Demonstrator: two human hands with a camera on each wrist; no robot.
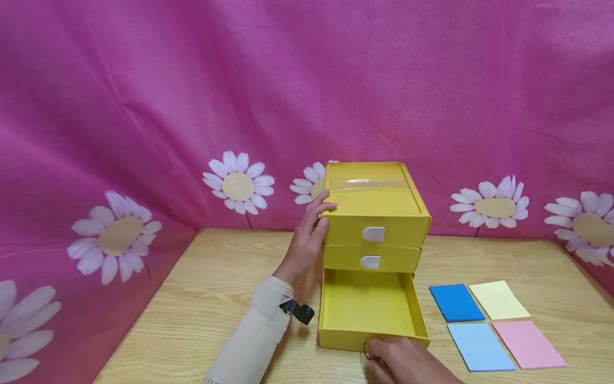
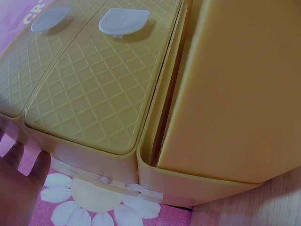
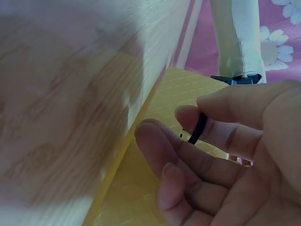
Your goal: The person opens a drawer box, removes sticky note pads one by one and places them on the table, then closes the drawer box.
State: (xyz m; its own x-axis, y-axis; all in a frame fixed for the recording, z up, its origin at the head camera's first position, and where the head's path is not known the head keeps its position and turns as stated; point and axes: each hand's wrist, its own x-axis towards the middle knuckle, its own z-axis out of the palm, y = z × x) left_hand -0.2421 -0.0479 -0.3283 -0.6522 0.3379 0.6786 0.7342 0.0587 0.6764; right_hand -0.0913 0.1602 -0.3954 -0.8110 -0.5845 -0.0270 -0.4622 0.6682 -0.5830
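A yellow drawer unit (image 1: 369,202) stands on the table, its bottom drawer (image 1: 340,340) pulled far out and with nothing inside. The two upper drawers are closed and carry white tabs. My left hand (image 1: 307,234) rests against the unit's upper left side; in the left wrist view, its fingers (image 2: 40,167) lie extended along the side wall. At the front of the bottom drawer, my right hand (image 1: 405,360) pinches a thin black loop (image 3: 199,128) between thumb and forefinger. The other fingers of that hand are loosely curled beside the drawer front.
To the right of the unit lie a dark blue pad (image 1: 457,302), a pale yellow pad (image 1: 499,300), a light blue pad (image 1: 481,346) and a pink pad (image 1: 529,344) on the wooden table (image 1: 192,309). A magenta cloth (image 1: 307,80) with white flowers hangs behind.
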